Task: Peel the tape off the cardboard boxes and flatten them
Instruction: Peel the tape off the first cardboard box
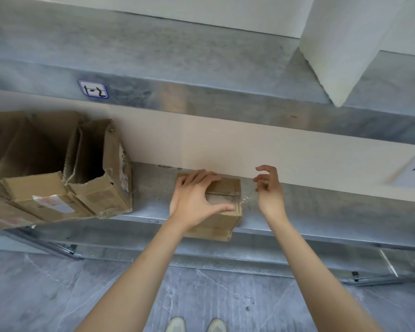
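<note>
Two open boxes point(58, 178) stand at the shelf's point(321, 212) left end, insides in shadow. The small box point(225, 188) sits at the front edge, mid-shelf. The left hand point(192, 200) presses its top, fingers spread flat. The right hand point(270, 190), just beside, pinches clear tape point(246, 200) between curled fingers.

The left hand point(197, 197) and right hand point(268, 190) are bare, and so are both arms point(134, 271) along all the length that shows, from the wrists down to the bottom edge. At that edge the rounded toes of two pale, off-white shoes point(175, 324) show side by side.
</note>
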A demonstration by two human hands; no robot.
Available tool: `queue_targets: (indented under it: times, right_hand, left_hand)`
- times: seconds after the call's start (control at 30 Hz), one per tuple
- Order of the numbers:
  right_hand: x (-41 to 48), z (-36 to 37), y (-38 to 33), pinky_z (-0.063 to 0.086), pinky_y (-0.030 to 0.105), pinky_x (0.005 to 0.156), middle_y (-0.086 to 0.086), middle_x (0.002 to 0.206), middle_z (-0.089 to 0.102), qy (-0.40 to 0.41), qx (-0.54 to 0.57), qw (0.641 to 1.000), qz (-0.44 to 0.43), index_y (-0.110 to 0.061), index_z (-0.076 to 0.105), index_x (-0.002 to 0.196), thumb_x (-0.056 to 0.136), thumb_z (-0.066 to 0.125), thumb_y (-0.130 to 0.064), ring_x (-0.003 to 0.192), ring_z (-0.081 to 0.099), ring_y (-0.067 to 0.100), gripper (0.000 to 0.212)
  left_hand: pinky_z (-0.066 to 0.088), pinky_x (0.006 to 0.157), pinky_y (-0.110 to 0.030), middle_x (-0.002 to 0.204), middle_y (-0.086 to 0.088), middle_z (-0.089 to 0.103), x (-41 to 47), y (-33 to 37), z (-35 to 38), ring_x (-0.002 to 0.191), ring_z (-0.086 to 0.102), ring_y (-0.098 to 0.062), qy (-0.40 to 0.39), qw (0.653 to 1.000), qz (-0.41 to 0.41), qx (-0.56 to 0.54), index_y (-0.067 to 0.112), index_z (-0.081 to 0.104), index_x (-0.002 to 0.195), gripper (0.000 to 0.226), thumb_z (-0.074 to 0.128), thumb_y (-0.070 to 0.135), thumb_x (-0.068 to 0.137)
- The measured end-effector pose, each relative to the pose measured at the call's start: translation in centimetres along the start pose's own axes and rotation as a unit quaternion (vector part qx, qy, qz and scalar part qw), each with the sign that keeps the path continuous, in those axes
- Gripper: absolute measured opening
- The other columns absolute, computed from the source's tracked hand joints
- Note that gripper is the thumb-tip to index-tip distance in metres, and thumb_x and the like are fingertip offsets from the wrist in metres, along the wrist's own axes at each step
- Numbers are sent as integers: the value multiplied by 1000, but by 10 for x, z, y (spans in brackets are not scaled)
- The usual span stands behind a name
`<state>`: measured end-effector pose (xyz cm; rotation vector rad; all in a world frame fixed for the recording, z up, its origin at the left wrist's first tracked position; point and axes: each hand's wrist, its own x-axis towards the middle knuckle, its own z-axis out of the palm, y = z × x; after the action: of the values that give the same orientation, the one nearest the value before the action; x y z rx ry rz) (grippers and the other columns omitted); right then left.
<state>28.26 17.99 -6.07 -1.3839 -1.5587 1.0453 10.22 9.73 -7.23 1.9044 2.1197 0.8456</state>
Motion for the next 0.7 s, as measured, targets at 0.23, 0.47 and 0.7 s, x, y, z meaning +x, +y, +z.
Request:
queue_targets:
  times: [0.23, 0.47, 0.7]
  right_hand:
    - [-12, -10, 8, 38, 10, 66, 4, 98, 59, -79, -64, 995, 22, -15, 64, 92, 96, 56, -37, 85, 56, 16, 23]
    - [-22, -8, 7, 35, 7, 60, -2, 88, 58, -123, -142, 982, 2, -14, 58, 85, 90, 66, -40, 76, 51, 5, 27]
    - [-19, -3, 1, 33, 8, 58, 0, 81, 52, -82, -123, 989, -24, -9, 57, 76, 88, 69, -20, 66, 46, 5, 20]
  left_hand:
    - [30, 103, -34, 132, 23, 54, 1, -1, 0, 125, 46, -6, -4, 1000, 5, 17, 41, 57, 125, 84, 54, 90, 56]
    - [30, 100, -33, 131, 22, 55, 1, 1, -2, 124, 45, -6, -5, 1000, 6, 22, 40, 58, 124, 83, 56, 89, 57]
    - [27, 93, -29, 128, 20, 57, -4, 1, -1, 122, 47, -7, 4, 999, 17, 35, 38, 60, 123, 81, 61, 87, 59]
